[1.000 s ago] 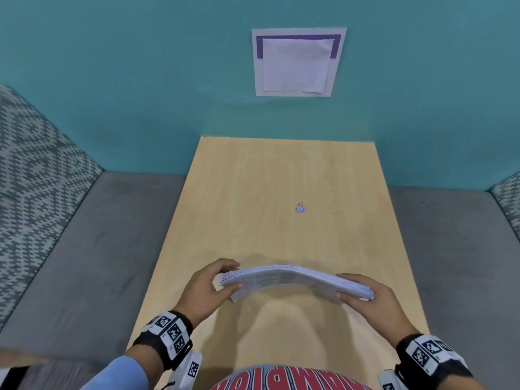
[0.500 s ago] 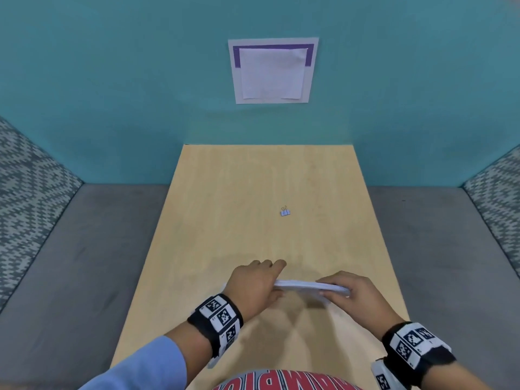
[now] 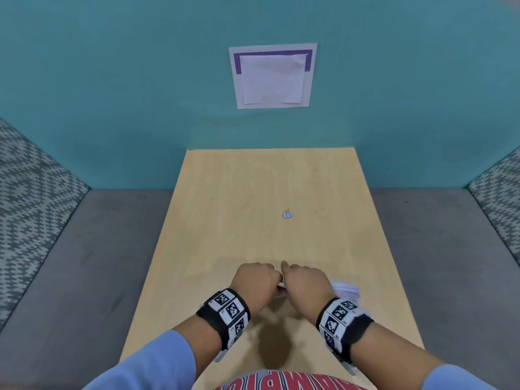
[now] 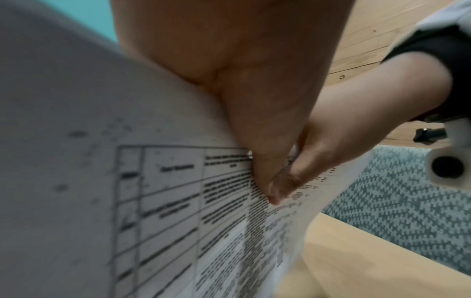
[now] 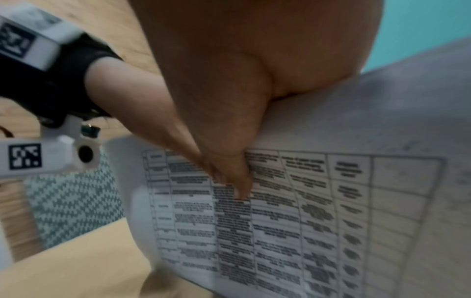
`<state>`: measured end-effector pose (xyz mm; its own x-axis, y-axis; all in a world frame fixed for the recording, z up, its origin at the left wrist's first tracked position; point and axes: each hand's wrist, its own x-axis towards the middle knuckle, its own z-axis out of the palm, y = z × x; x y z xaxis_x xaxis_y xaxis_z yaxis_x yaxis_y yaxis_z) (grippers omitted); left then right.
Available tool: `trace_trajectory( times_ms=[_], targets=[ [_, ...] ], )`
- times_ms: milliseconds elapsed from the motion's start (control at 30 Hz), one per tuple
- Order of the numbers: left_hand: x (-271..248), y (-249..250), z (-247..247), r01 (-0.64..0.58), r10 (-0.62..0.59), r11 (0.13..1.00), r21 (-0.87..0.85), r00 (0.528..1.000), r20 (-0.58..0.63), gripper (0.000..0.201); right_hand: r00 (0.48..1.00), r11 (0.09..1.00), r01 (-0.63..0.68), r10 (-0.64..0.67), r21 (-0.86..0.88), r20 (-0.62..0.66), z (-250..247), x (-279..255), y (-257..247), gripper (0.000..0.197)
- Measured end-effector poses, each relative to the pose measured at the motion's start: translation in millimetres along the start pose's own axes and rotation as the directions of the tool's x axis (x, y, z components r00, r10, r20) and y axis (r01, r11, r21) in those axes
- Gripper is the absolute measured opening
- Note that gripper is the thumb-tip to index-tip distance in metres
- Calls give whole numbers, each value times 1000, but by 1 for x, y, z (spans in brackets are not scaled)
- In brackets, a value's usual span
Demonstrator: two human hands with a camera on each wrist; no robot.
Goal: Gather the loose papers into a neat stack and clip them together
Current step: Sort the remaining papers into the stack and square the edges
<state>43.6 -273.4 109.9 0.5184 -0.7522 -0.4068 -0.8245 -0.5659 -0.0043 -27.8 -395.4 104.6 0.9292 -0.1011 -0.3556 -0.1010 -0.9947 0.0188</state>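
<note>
A stack of printed papers [image 3: 346, 290] stands on edge over the near part of the wooden table [image 3: 225, 220], mostly hidden behind my hands. My left hand [image 3: 254, 280] and right hand [image 3: 305, 280] grip its top edge side by side, knuckles almost touching. In the left wrist view the sheet with a printed table [image 4: 165, 201] fills the frame, with both thumbs meeting on its face. The right wrist view shows the same papers [image 5: 305, 201] with the thumbs pressed on them. A small pale binder clip [image 3: 287, 214] lies alone mid-table, well beyond both hands.
A grey bench seat [image 3: 84, 277] runs along both sides of the table, with patterned cushions [image 3: 33, 192] at the far left and right. A teal wall with a taped-up white sheet [image 3: 272, 77] closes the far end.
The stack was held flat by its two ends. My hands have since slid together to its middle, and the papers have turned up on edge.
</note>
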Motion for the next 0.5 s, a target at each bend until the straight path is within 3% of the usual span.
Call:
trace_trajectory(
  times_ms=[133, 267, 500],
  targets=[
    [-5, -12, 2, 18, -18, 1000, -9, 1000, -11, 22, 987, 999, 9, -2, -44, 159, -12, 5, 13, 26],
    [-15, -34, 3, 87, -86, 996, -14, 995, 58, 23, 971, 997, 40, -25, -60, 239, -11, 7, 23, 23],
    [-38, -79, 12, 156, -151, 987, -40, 983, 107, 38, 988, 999, 0, -9, 54, 157, 0, -6, 53, 12]
  ],
)
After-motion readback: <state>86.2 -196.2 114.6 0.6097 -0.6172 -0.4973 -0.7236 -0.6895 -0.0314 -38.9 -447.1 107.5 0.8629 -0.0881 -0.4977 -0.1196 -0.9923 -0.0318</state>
